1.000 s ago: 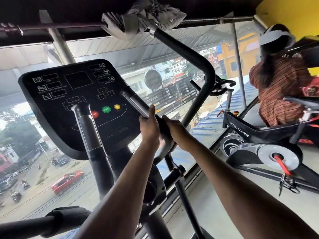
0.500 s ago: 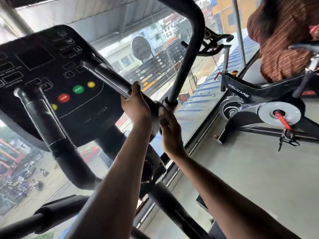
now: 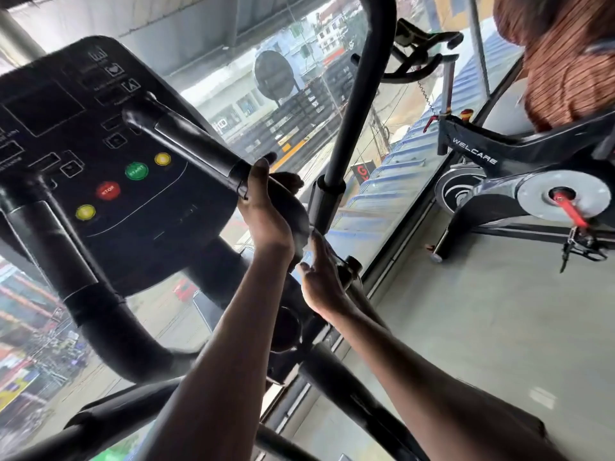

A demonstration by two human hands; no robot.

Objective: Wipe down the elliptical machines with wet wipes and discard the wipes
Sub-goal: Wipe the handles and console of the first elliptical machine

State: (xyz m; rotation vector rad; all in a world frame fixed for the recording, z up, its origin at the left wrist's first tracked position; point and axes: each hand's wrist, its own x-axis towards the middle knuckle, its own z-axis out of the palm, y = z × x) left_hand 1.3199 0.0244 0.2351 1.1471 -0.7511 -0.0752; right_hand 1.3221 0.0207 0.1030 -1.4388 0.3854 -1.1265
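The elliptical's black console (image 3: 139, 207), with red, green and yellow buttons, fills the upper left. Its right fixed handlebar (image 3: 189, 141) slants down from the console. My left hand (image 3: 264, 211) is wrapped around that bar's lower end. Just below and to the right, my right hand (image 3: 321, 277) rests against the joint where the tall swing arm (image 3: 354, 94) meets the frame, fingers loosely apart. No wipe shows in either hand; the palms are partly hidden.
The left fixed handlebar (image 3: 50, 247) rises at the near left. A window pane (image 3: 299, 104) stands right behind the machine. A black Welcare spin bike (image 3: 499, 171) stands on the grey floor (image 3: 499, 344) at right, with a person in a striped garment (image 3: 565, 68) on it.
The view has tilted down and closer. My right hand has come off the handlebar and dropped toward the swing arm's joint. My left hand still grips the bar. The cloth overhead has left the frame.
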